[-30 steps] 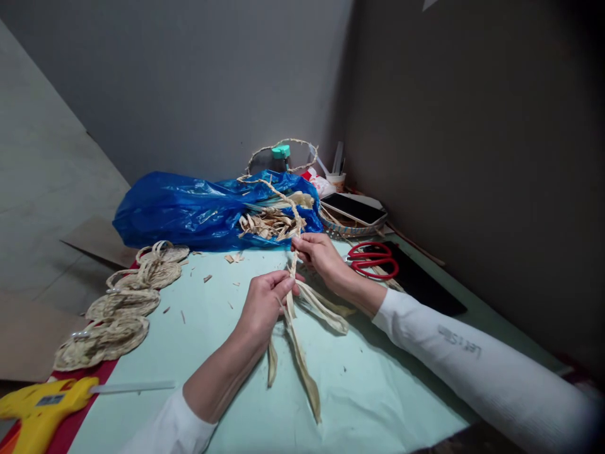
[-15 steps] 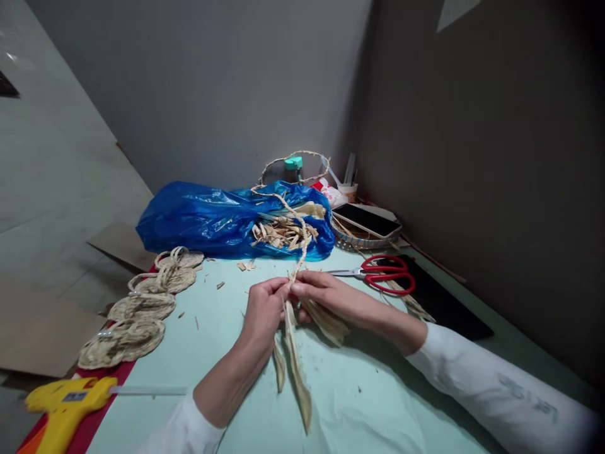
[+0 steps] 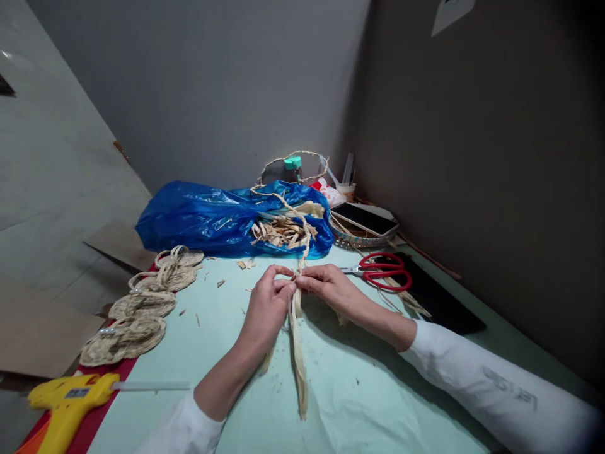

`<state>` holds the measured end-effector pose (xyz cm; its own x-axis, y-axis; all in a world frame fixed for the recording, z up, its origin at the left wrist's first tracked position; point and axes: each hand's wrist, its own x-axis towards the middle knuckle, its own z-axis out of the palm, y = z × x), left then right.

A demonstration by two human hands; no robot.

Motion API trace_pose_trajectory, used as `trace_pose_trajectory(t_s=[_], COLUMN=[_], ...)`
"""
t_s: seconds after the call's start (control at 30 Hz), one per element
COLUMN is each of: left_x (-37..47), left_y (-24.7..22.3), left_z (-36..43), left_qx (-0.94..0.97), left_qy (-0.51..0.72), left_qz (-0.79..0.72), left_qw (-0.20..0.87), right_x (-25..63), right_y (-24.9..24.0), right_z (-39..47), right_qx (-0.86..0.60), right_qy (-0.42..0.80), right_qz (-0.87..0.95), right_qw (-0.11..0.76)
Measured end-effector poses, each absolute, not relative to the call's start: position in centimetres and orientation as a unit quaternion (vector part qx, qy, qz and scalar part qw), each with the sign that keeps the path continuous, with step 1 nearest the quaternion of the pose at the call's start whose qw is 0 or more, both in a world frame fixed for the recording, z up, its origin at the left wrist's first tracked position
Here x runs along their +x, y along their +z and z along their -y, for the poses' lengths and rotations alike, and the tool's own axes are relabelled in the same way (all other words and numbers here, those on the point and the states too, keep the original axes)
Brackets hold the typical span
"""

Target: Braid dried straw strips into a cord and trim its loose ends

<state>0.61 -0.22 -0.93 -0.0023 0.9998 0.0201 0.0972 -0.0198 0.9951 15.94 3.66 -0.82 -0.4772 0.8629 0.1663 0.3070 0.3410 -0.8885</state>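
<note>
A braided cord of dried husk runs from my fingers up over the blue bag and loops above it. My left hand pinches the lower end of the braid between thumb and fingers. Right against it, my right hand pinches the same spot. A long loose husk strip hangs down from the pinch onto the table. Other strip ends are partly hidden under both hands. Red-handled scissors lie just beyond my right hand, blades pointing left.
The blue plastic bag holds more husk strips. Several small woven slippers line the left edge, with a yellow glue gun nearer me. At the right are a phone on a basket and a black flat object.
Both hands have shifted slightly, the right one's fingers moving up. The loose strips have swung: the one by my right hand is now mostly hidden, and the left one is more covered.
</note>
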Motion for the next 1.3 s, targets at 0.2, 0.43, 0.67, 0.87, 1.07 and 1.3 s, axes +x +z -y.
trace_pose_trajectory(t_s=[0.2,0.43,0.67,0.87,1.07,1.3], left_x=[0.6,1.8,3.0,1.9,0.9,1.1], left_y=[-0.1,-1.1,-1.7,-0.3,0.4,-0.3], left_z=[0.9,2.3,3.7,3.3,1.1,0.8], left_qx=[0.649,0.785,0.837,0.739,0.571,0.474], left_qy=[0.422,0.332,0.255,0.425,0.497,0.455], left_qz=[-0.606,-0.508,-0.470,-0.521,-0.505,-0.445], left_qw=[0.184,-0.122,-0.112,0.044,0.414,0.608], right_x=[15.9,15.6,16.0,16.4,15.7,16.2], right_y=[-0.9,-0.7,-0.2,-0.2,0.8,1.3], right_z=[-3.6,-3.3,-3.5,-4.0,-2.3,-2.1], right_qx=[-0.437,-0.391,-0.415,-0.396,-0.330,-0.340], right_qy=[0.472,0.562,0.603,0.616,0.618,0.527], right_qz=[0.669,0.580,0.512,0.518,0.603,0.704], right_qw=[0.372,0.442,0.449,0.442,0.382,0.332])
